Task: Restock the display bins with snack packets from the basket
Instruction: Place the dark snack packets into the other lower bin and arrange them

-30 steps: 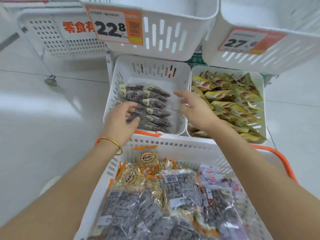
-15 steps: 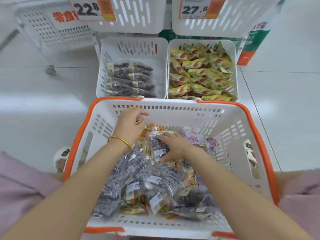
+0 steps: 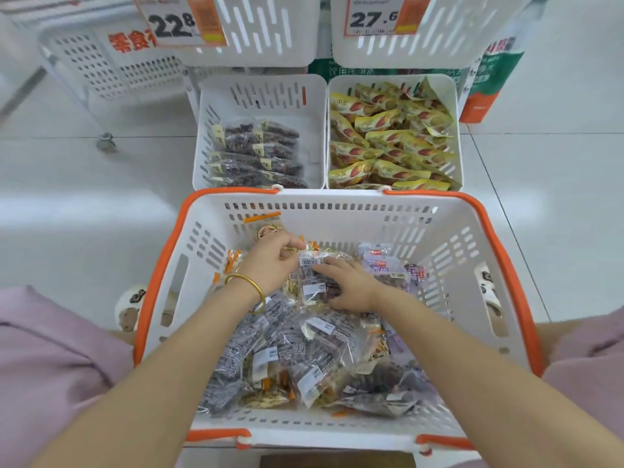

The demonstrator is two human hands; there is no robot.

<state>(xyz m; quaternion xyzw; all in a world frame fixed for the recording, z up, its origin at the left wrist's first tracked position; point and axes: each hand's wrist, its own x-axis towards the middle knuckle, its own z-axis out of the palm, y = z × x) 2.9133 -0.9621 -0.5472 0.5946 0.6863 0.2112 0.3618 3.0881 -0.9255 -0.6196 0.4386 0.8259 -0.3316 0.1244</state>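
A white basket with orange handles stands in front of me, holding several snack packets, mostly clear ones with dark contents. My left hand, with a gold bangle at the wrist, pinches the top edge of a clear dark-snack packet at the far side of the pile. My right hand holds the same packet between fingers and thumb. Beyond the basket, the left display bin is partly filled with similar dark packets. The right display bin holds yellow packets.
Two upper white bins carry price tags reading 22.8 and 27.6. A white wheeled rack stands at the far left, and a green and orange carton at the right. My pink-clad knees flank the basket on the pale tiled floor.
Both hands have pulled back from the left display bin into the basket. They now close on one dark-snack packet. The view has tilted down towards the basket.
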